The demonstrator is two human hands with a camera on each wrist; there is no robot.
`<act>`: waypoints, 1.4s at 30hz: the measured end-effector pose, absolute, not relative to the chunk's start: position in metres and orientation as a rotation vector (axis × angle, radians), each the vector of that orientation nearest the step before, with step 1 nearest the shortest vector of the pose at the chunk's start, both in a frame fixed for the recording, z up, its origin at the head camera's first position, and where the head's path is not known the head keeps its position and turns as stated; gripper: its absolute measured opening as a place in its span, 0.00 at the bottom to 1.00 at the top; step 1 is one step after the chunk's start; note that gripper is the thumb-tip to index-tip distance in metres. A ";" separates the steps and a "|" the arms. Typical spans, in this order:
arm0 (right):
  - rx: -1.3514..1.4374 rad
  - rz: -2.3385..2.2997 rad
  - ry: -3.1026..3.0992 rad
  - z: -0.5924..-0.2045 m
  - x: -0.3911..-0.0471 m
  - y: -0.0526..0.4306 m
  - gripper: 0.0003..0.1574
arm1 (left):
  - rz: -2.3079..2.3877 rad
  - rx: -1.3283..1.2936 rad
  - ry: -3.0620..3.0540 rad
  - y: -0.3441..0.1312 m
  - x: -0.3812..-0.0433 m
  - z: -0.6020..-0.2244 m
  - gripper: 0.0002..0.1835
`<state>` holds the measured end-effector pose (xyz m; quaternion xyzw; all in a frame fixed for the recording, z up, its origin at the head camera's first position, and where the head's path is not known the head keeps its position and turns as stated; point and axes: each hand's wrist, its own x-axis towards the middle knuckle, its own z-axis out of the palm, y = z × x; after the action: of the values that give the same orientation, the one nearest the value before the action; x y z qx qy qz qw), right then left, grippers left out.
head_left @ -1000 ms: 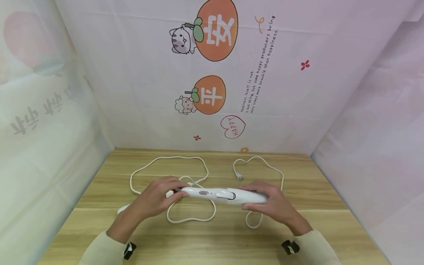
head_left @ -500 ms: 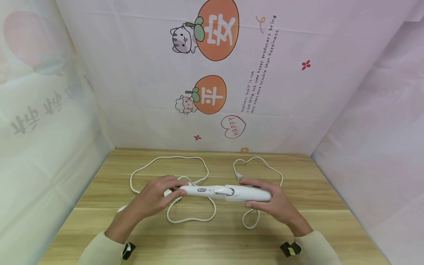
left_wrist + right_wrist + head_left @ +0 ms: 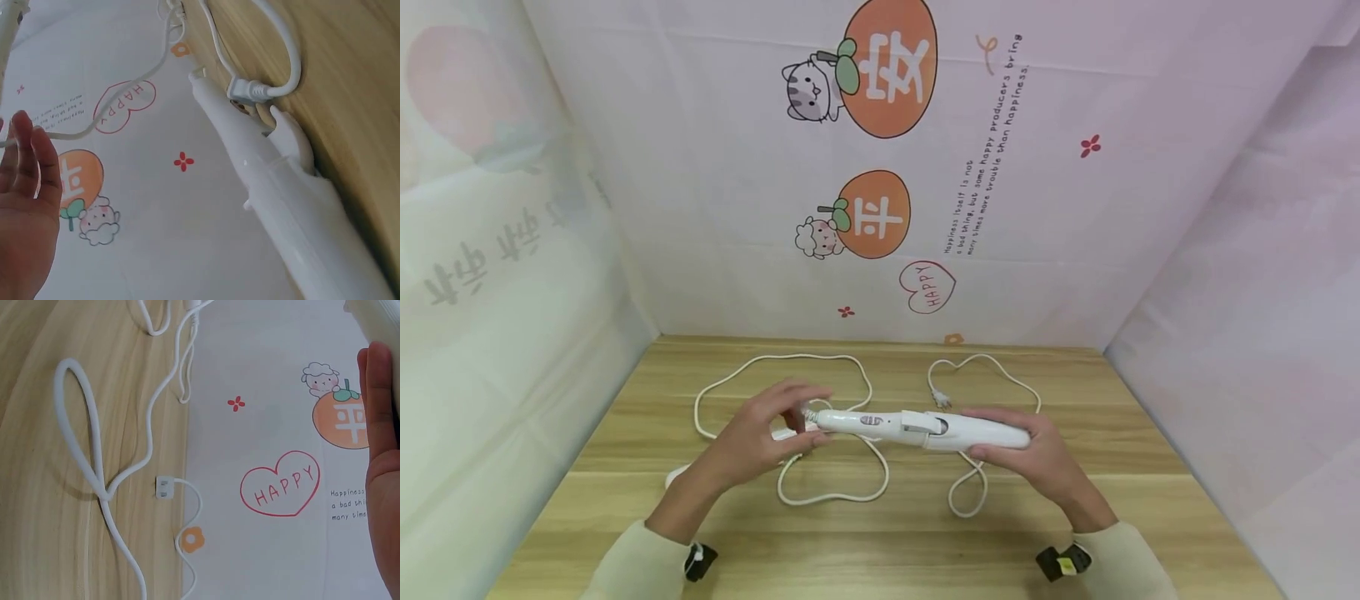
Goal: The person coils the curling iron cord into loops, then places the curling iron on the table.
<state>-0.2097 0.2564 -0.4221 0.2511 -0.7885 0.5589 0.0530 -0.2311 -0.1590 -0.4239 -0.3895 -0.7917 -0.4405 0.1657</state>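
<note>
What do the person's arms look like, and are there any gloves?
Each arm has a plain, long cream sleeve (left, right) that stops short of the wrist. By each cuff is a small black gadget (left, right); the right one has a yellow patch. No gloves! The fingers are bare, and no rings show.

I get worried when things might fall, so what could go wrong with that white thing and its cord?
The white wand might tip or drop: the right grip holds one end, while the left grip looks loose around the other. The white cord might tangle, since it loops and crosses itself over the table.
</note>
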 end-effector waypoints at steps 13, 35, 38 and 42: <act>0.702 1.695 -2.341 -0.419 -0.209 0.257 0.28 | -1.657 -0.711 -2.369 -0.138 -0.247 -0.452 0.20; 0.363 1.671 -2.386 -0.421 -0.216 0.271 0.28 | -1.594 -0.511 -2.410 -0.090 -0.219 -0.450 0.11; 0.377 1.611 -2.421 -0.424 -0.216 0.276 0.28 | -1.158 -0.622 -2.502 -0.093 -0.212 -0.439 0.09; 0.426 1.553 -2.469 -0.428 -0.216 0.280 0.27 | -0.612 -0.780 -2.493 -0.101 -0.205 -0.424 0.11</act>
<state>-0.2156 0.2799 -0.4282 0.1438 -0.8337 0.5243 0.0967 -0.2048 -0.1011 -0.4244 -0.2830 -0.9049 -0.2220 0.2276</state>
